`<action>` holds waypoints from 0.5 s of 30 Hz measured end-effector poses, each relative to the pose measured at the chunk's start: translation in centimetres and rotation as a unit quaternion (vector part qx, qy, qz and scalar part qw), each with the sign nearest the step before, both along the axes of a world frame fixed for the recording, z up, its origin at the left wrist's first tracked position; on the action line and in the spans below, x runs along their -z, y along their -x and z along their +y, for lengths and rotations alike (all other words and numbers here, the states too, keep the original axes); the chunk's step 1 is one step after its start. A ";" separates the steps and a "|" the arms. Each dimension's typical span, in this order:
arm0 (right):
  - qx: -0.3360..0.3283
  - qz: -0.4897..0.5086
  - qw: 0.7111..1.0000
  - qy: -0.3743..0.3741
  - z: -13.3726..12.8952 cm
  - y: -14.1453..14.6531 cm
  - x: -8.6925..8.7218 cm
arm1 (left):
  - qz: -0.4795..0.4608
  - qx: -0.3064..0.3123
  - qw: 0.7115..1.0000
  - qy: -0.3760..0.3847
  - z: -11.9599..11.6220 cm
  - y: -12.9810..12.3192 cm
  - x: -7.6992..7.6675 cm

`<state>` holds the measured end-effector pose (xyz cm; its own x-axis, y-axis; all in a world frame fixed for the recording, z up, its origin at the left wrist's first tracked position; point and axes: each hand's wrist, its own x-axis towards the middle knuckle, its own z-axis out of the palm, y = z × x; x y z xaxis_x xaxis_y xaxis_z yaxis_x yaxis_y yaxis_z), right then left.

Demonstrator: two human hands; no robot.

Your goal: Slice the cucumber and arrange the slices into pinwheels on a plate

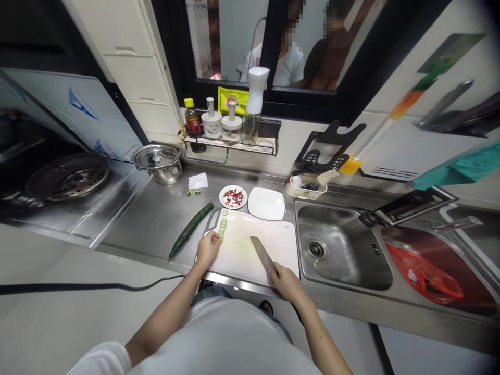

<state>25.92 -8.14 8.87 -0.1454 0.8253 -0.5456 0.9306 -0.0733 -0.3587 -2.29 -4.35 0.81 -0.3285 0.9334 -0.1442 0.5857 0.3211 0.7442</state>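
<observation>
My right hand (pixel 284 280) is wrapped round the handle of a knife (pixel 262 253), whose blade lies over the white cutting board (pixel 250 263). At the board's left side, my left hand (pixel 208 247) has its fingers bent together at the lower end of a row of cucumber slices (pixel 222 230); whether it pinches a slice is hidden. One more slice (pixel 225 213) lies above the row. Left of the board is a long dark green cucumber (pixel 190 230). Behind the board stand a round plate of chopped red pieces (pixel 233 197) and a white square plate (pixel 266 203).
A steel sink (pixel 344 250) adjoins the board on the right, with a red bag (pixel 425 276) in the second basin. A lidded pot (pixel 159 162) and white paper (pixel 198 180) are at the back left. A condiment rack (pixel 230 143) hangs behind. People show beyond the window.
</observation>
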 end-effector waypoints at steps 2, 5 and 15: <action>0.002 -0.006 1.000 -0.003 0.0 -0.1 0.1 | 0.016 0.003 1.000 0.001 0.0 0.0 0.0; 0.003 -0.010 1.000 -0.007 -0.1 -0.2 0.3 | 0.051 0.014 0.999 -0.009 -0.2 0.1 0.1; 0.007 -0.015 1.000 -0.011 -0.2 -0.4 0.2 | 0.087 0.024 0.995 -0.037 0.7 0.3 1.0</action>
<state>26.30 -8.39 8.69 -0.1165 0.8393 -0.5311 0.9400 -0.0796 -0.3318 -2.56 -3.61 -0.22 -0.2972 0.9546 -0.0183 0.7214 0.2371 0.6507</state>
